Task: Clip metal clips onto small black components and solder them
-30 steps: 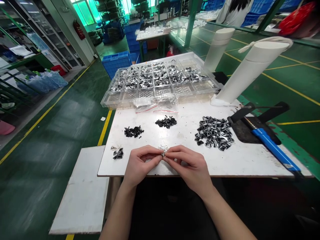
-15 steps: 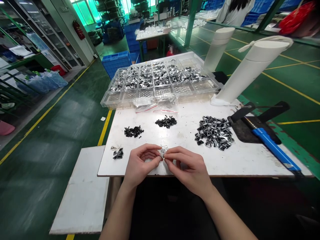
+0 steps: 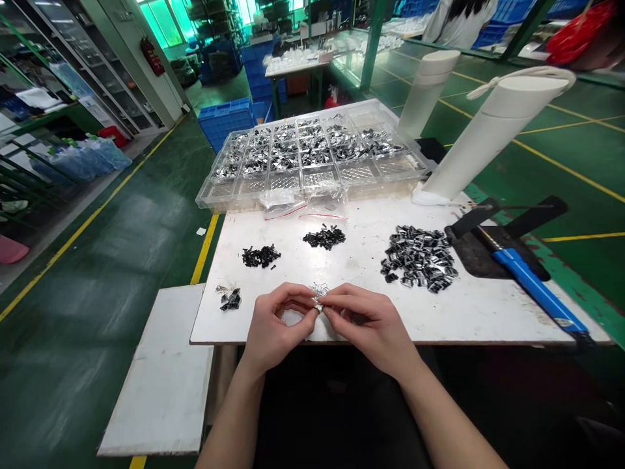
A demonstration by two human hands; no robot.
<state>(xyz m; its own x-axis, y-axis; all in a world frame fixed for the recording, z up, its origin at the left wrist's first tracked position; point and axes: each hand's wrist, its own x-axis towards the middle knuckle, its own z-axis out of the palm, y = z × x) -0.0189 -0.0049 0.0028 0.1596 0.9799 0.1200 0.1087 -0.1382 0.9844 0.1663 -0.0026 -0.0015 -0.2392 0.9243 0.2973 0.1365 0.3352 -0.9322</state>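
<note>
My left hand and my right hand meet near the table's front edge, thumbs and index fingers pinched round a tiny shiny piece too small to name. Just behind the fingertips lies a small heap of thin silvery parts, partly hidden by my fingers. Two piles of small black pieces, one at the left and one in the middle, lie farther back. A larger pile of black and silver parts is to the right, and a few dark pieces lie at the left.
Behind the piles, a clear compartment tray full of metallic parts stands on the white table, with plastic zip bags before it. At right are a blue-handled tool on a black stand and two white tubes. A person is far back.
My fingertips have drawn closer together around the tiny piece, and my left middle fingers have curled slightly. The piles and the tray have not moved.
</note>
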